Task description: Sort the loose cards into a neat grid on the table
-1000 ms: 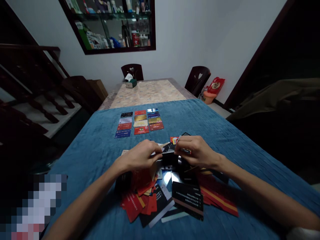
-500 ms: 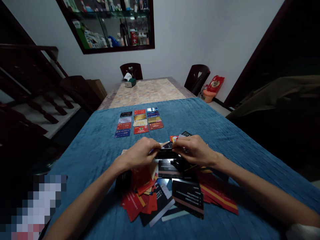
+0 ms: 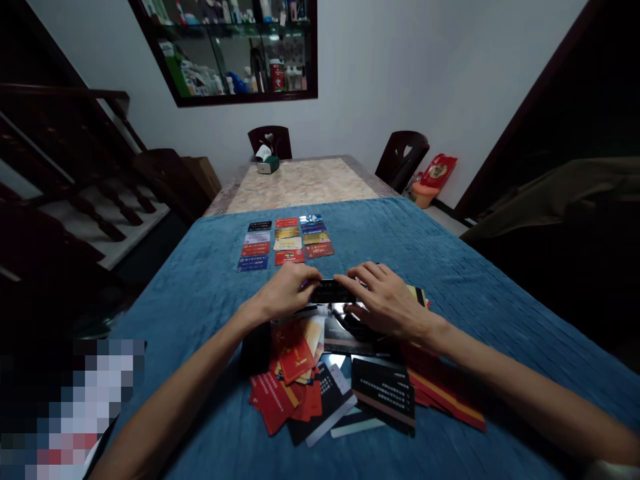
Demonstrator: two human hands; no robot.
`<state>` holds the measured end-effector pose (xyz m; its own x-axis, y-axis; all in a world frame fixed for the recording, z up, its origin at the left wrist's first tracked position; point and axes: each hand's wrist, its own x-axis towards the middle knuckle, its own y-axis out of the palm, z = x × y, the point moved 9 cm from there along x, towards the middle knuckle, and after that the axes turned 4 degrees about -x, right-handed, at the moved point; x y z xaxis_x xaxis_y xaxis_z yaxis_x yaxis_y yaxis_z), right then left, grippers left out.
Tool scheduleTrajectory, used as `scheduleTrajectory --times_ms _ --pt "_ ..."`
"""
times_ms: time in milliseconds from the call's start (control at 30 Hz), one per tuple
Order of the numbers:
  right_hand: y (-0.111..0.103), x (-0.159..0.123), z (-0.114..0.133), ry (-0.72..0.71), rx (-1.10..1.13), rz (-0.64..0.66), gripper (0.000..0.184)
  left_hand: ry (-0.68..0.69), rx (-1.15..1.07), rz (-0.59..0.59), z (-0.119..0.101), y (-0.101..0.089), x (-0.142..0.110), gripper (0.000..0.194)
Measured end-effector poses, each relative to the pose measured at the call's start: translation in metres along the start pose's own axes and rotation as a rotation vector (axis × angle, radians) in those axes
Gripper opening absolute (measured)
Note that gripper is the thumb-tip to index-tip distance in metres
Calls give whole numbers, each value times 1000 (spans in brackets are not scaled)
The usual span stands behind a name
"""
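A black card (image 3: 330,291) is raised above a loose pile of cards. My left hand (image 3: 287,290) pinches its left end between thumb and fingers. At the card's right part is my right hand (image 3: 393,300), index fingertip on the top edge and thumb below, the other fingers loosely spread. Beneath both hands lie red cards (image 3: 295,353), black cards (image 3: 384,393) with printed lettering, and red cards with a yellow stripe (image 3: 450,399) to the right. Part of the pile is hidden behind my hands.
Farther off, cards stand in three columns, among them a blue card (image 3: 253,264) and a red card (image 3: 320,250). A blue cloth (image 3: 210,320) covers the near table. Beyond it are a tissue box (image 3: 269,165) and chairs (image 3: 403,160).
Both hands have lifted the black card slightly away from the pile. My right hand's fingers have loosened and spread from their tighter pinch. The view has shifted slightly.
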<state>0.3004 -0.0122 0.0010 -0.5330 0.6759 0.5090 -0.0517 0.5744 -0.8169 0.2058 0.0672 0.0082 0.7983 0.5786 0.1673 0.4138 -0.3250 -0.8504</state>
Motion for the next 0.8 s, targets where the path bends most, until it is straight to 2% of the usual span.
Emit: scheduleTrajectory --times_ms 367,567,800 --pt "6 4 2 -7 -32 -65 38 -6 5 -44 12 -5 0 22" --pt "12 14 -2 1 -12 -34 37 26 33 -117 16 -12 -3 26" --pt "20 33 -11 -26 0 -18 39 -8 124 -135 27 -20 -7 25"
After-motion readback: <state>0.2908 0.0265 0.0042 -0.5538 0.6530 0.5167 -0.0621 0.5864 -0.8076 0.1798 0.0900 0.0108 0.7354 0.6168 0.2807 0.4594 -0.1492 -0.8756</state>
